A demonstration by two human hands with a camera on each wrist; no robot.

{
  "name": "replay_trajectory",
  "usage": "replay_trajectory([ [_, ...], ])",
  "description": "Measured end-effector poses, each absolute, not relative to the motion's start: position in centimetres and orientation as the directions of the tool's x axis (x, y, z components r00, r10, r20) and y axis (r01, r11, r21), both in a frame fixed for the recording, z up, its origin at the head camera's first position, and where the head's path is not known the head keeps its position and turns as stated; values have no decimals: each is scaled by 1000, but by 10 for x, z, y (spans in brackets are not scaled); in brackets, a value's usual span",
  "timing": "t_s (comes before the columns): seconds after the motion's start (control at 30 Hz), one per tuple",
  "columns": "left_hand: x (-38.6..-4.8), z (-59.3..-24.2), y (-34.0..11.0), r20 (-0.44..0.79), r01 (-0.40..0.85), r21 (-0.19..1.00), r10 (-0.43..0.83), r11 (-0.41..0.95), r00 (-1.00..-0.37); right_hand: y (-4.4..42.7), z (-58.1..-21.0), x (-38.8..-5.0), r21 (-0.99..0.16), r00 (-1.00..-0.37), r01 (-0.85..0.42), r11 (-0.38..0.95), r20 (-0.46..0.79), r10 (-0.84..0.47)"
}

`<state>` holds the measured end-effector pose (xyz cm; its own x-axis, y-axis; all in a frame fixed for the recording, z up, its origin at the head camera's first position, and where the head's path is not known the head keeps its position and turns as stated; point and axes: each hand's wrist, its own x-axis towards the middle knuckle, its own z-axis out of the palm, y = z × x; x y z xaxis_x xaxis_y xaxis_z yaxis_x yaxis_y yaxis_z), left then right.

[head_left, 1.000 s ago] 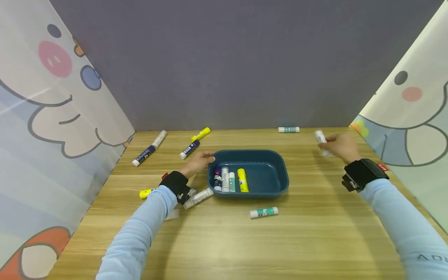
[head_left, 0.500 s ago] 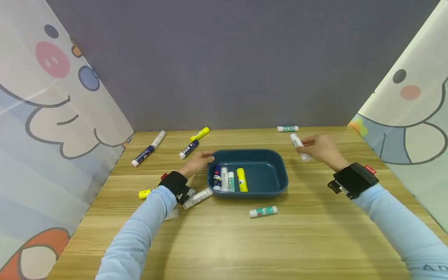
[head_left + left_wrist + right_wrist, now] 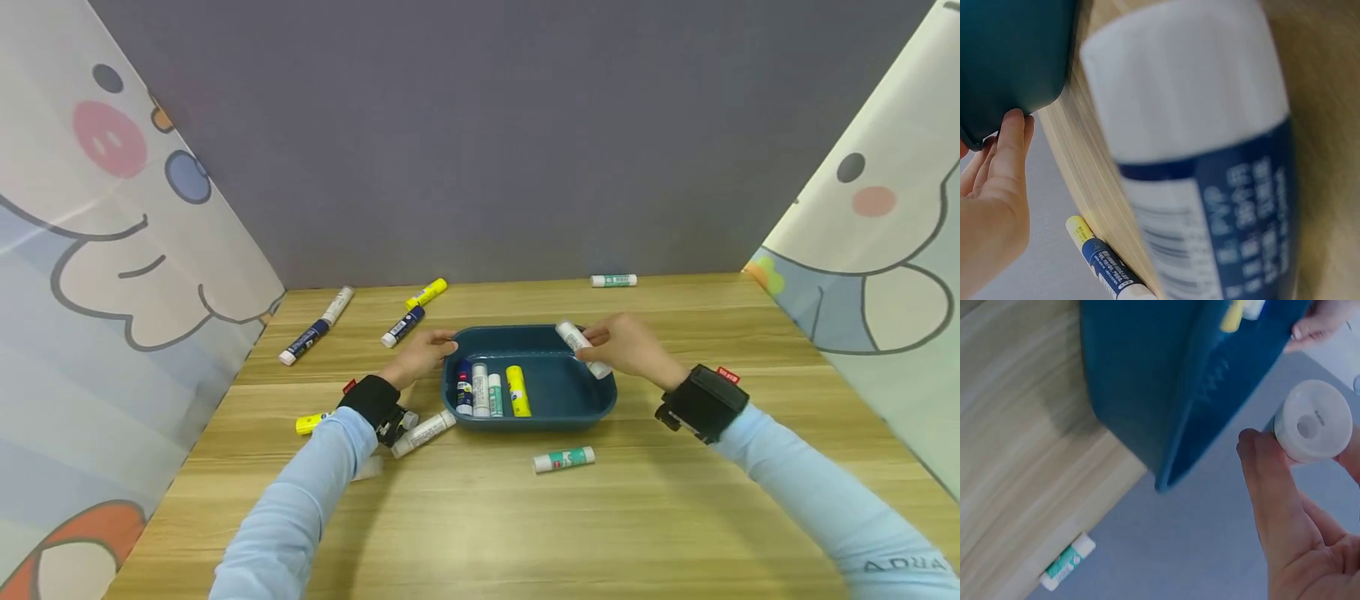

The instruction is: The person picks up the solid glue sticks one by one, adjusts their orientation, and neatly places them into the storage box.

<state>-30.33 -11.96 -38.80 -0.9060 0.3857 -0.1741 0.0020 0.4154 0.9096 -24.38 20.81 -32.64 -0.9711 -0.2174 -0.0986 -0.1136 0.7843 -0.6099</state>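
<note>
A white glue stick (image 3: pixel 582 349) is pinched between the thumb and fingers of my right hand (image 3: pixel 633 350). It slants over the right part of the dark blue plastic bin (image 3: pixel 532 423). In the right wrist view its round end (image 3: pixel 1313 422) faces the camera, above the bin's rim. My left hand (image 3: pixel 422 357) holds the bin's left rim, thumb over the edge and fingers along the outer wall (image 3: pixel 1013 144). Inside the bin, a navy glue stick (image 3: pixel 465 390), a white one (image 3: pixel 480 392), a small green-and-white one (image 3: pixel 495 396) and a yellow one (image 3: pixel 518 392) lie side by side.
In front of the bin lies a green-and-white glue stick (image 3: pixel 564 460), with another (image 3: pixel 613 281) by the back wall. Left are navy (image 3: pixel 402 327), yellow (image 3: pixel 426 294) and white (image 3: pixel 423 433) sticks, some partly behind my left forearm. A grey panel (image 3: pixel 517 142) closes the back.
My right hand has carried the white glue stick leftward from the table's right side to above the bin. The left hand stays at the bin's left rim.
</note>
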Motion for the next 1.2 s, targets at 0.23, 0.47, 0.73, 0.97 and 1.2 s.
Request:
replay_trajectory([
  [0.23, -302, -388, -119, -171, 10, 900, 374, 435, -912, 187, -343, -244, -590, -958, -137, 796, -126, -258],
  [0.47, -305, -390, -116, -160, 14, 900, 361, 436, -919, 171, -358, -244, -553, -952, -152, 819, -139, -271],
  [0.73, -303, -390, -116, -176, 0, 899, 361, 438, -916, 162, -370, -241, -511, -950, -163, 844, -150, -274],
  [0.97, -303, -391, -119, -194, -33, 920, 382, 389, -904, 153, -374, -241, -519, -943, -176, 837, -154, -294],
  [1.2, -304, -390, -118, -194, -34, 911, 353, 412, -915, 147, -379, -242, -516, -940, -199, 833, -140, -311],
])
